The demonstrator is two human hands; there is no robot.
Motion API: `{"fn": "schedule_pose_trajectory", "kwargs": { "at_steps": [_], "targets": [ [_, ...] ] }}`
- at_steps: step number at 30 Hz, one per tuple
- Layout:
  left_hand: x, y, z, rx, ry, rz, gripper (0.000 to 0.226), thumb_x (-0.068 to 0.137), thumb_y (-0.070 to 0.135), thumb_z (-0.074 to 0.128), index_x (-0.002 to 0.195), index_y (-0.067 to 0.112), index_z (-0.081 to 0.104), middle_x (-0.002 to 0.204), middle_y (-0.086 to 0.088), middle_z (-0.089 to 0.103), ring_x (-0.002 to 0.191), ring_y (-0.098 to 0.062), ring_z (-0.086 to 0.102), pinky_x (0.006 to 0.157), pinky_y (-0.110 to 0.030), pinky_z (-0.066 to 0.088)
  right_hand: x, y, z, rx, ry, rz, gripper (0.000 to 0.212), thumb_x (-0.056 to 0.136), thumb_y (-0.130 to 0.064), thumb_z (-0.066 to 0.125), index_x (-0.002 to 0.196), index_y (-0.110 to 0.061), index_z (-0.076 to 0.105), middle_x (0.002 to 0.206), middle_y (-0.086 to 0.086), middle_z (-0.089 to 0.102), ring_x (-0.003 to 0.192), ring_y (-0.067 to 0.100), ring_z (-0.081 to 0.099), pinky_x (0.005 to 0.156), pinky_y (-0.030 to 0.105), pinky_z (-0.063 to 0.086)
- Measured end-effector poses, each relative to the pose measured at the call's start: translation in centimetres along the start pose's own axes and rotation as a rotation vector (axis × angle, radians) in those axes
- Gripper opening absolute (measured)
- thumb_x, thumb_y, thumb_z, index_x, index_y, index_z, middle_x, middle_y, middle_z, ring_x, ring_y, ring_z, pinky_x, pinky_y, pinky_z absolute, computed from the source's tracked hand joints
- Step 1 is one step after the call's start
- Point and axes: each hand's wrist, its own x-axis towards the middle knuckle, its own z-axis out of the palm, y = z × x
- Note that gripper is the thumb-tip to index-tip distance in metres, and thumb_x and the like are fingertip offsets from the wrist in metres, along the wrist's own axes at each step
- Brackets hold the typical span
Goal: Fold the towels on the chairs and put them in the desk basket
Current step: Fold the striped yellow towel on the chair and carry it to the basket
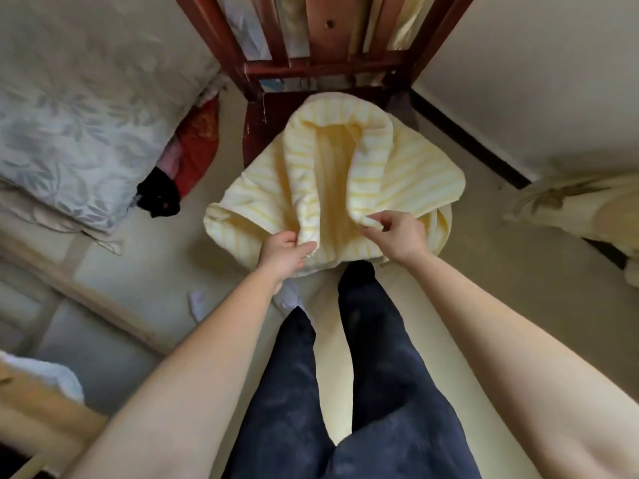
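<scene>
Yellow-striped towel (408,174) lies bunched over the seat of a dark wooden chair (273,108), its near edge hanging past the front — both hands pinch that edge. Left hand (287,252) and right hand (397,235) sit near each other, each with thumb and fingers closed on a fold of cloth, above dark-trousered legs (363,375).

The yellow striped towel (397,174) covers most of the chair (273,112) seat, whose back the top edge cuts off. Fingertips of the left hand (283,254) and right hand (397,236) vanish into the folds they pinch, and the towel's near hem hides the end of 1 trouser leg (373,340). The red and black bundle (186,160) is too blurred to identify.
</scene>
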Motion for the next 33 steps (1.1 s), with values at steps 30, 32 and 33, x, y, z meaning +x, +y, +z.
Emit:
{"fn": "schedule_pose_trajectory", "kwargs": {
  "at_steps": [30, 32, 33],
  "targets": [
    [6.4, 3.2, -2.1, 0.354, 0.131, 0.090, 0.037, 0.094, 0.027, 0.034, 0.073, 0.019, 0.064, 0.073, -0.002, 0.064, 0.081, -0.025, 0.056, 0.072, -0.034, 0.045, 0.5, 0.7, 8.9, 0.300, -0.011, 0.033, 0.076, 0.075, -0.056, 0.077, 0.136, -0.020, 0.051, 0.128, -0.001, 0.054, 0.119, 0.011, 0.053, 0.100, 0.027, 0.043],
    [6.7, 3.5, -2.9, 0.314, 0.116, 0.060, 0.032, 0.094, 0.026, 0.035, 0.084, 0.016, 0.063, 0.081, -0.005, 0.066, 0.077, -0.021, 0.057, 0.061, -0.030, 0.041, 0.3, -0.2, 10.0, 0.255, 0.047, 0.026, 0.087, 0.066, -0.066, 0.079, 0.132, -0.019, 0.048, 0.122, -0.003, 0.047, 0.114, 0.013, 0.052, 0.098, 0.028, 0.045],
    [6.8, 3.7, -3.3, 0.325, 0.110, 0.066, 0.029, 0.094, 0.025, 0.037, 0.088, 0.015, 0.064, 0.085, -0.005, 0.067, 0.076, -0.019, 0.057, 0.061, -0.029, 0.041, 0.3, -0.6, 10.6, 0.241, 0.065, 0.024, 0.089, 0.064, -0.067, 0.080, 0.131, -0.018, 0.047, 0.120, -0.004, 0.044, 0.114, 0.015, 0.052, 0.098, 0.030, 0.046]
  ]
}}
